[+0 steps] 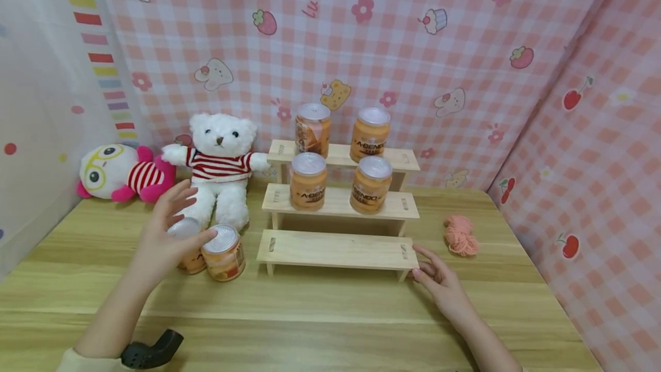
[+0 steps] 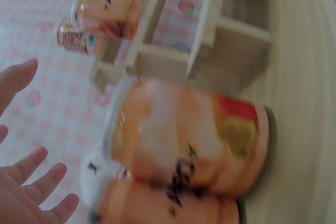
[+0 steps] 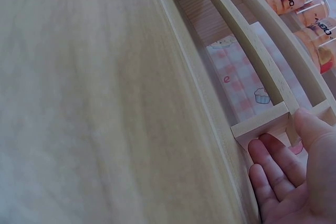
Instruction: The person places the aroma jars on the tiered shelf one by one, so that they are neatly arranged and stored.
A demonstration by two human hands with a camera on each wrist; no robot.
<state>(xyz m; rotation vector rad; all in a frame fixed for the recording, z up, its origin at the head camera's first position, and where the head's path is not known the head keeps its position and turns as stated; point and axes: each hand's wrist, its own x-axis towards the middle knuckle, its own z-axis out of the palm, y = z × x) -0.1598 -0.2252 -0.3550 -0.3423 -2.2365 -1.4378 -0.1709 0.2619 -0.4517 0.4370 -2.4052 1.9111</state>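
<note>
Left hand [image 1: 162,241]: fingers spread apart — two orange-labelled cans [image 1: 225,256] just beside it.
Right hand [image 1: 441,287]: grips lowest wooden shelf [image 1: 335,250] — right end.

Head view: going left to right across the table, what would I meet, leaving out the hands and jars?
Pink-and-white toy → teddy bear → shelf → yarn.
</note>
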